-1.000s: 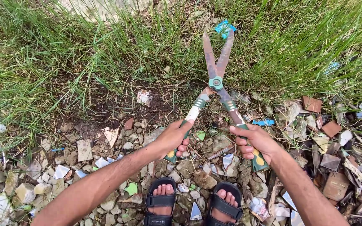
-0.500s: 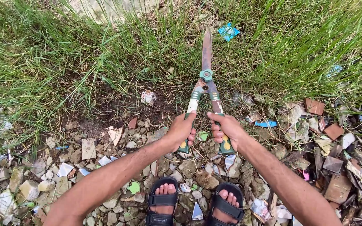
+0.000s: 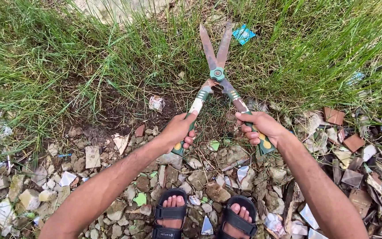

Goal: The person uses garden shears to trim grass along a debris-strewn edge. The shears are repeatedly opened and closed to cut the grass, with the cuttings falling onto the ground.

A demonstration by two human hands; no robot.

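The shears (image 3: 217,73) have rusty, matt metal blades, a glossy green plastic pivot and green-and-white grips; rough stones (image 3: 208,177) and torn paper scraps (image 3: 155,103) lie below.

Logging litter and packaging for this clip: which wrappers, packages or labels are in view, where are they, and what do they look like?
Blue wrapper: crumpled, in the grass right of the hedge shears' blade tips.
Pale blue-white wrapper: small scrap in the grass at far right.
White crumpled wrapper: on bare soil left of the left hand.
Yellow round stickers: on the green shear handle below the right hand.
No signs or screens.
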